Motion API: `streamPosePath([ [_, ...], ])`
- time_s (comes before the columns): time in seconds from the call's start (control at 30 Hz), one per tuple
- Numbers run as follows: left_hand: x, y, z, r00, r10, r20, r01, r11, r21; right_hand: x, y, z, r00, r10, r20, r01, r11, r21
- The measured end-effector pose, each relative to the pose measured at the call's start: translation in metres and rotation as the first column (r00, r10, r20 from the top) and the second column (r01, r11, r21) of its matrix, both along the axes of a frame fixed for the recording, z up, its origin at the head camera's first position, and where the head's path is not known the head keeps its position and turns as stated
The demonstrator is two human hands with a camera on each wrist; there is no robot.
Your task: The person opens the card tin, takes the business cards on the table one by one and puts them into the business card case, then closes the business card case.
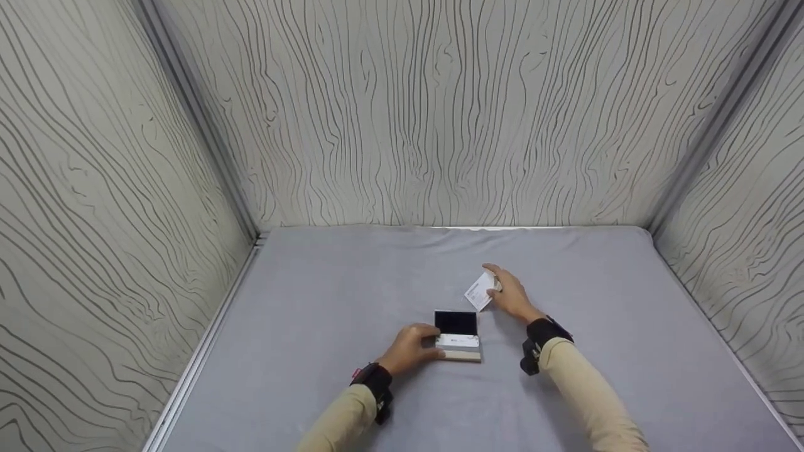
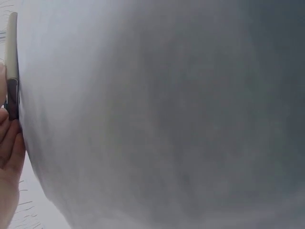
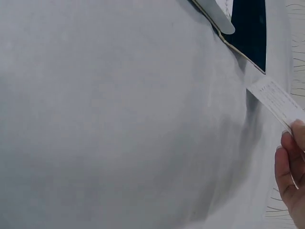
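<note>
A business card case [image 1: 456, 323] lies opened on the grey cloth, its dark inner lid tilted back and white cards [image 1: 457, 341] with small print in its lower half. My left hand [image 1: 408, 348] grips the case by its left side, thumb at the front edge and fingers further back. Beyond the case and to its right, my right hand [image 1: 512, 298] pinches a white printed card [image 1: 479, 290] between thumb and fingers. The right wrist view has this card [image 3: 276, 102] held at a slant beside the case's dark lid [image 3: 248, 33]. Only the case's edge [image 2: 12, 52] shows in the left wrist view.
Grey cloth [image 1: 326, 282] with soft wrinkles covers the table. Panels with a wood-grain line pattern [image 1: 408, 113] stand at the back and both sides. A metal rail [image 1: 207, 351] runs along the table's left edge.
</note>
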State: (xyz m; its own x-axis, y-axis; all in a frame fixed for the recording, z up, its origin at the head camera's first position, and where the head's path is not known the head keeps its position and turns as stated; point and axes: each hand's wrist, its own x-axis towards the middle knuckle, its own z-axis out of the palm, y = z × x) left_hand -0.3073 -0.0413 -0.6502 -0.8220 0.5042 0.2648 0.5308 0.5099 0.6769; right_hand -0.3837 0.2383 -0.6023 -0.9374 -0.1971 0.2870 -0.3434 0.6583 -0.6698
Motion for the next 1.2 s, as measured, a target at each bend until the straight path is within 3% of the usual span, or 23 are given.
streamPosePath([
  [0.33,0.000,0.000,-0.001,1.000,-0.016,-0.022,0.016,1.000,0.001,0.018,0.000,0.007,0.997,-0.003,-0.079,-0.004,0.996,-0.092],
  [0.6,-0.001,0.001,-0.002,0.998,-0.021,-0.063,0.020,1.000,-0.018,0.039,-0.010,0.007,0.994,0.075,-0.075,-0.086,0.984,-0.158],
  [0.8,-0.001,0.001,-0.003,0.999,-0.004,-0.040,0.004,1.000,-0.008,0.052,-0.018,0.004,0.984,0.179,-0.017,-0.179,0.962,-0.205],
  [1.03,0.000,0.003,-0.002,1.000,0.010,-0.019,-0.010,1.000,-0.018,0.057,-0.023,-0.004,0.941,0.340,0.001,-0.331,0.917,-0.224],
  [1.2,0.002,0.005,0.002,0.998,0.031,0.053,-0.030,0.999,-0.014,0.059,-0.023,-0.012,0.943,0.333,0.017,-0.326,0.931,-0.165],
])
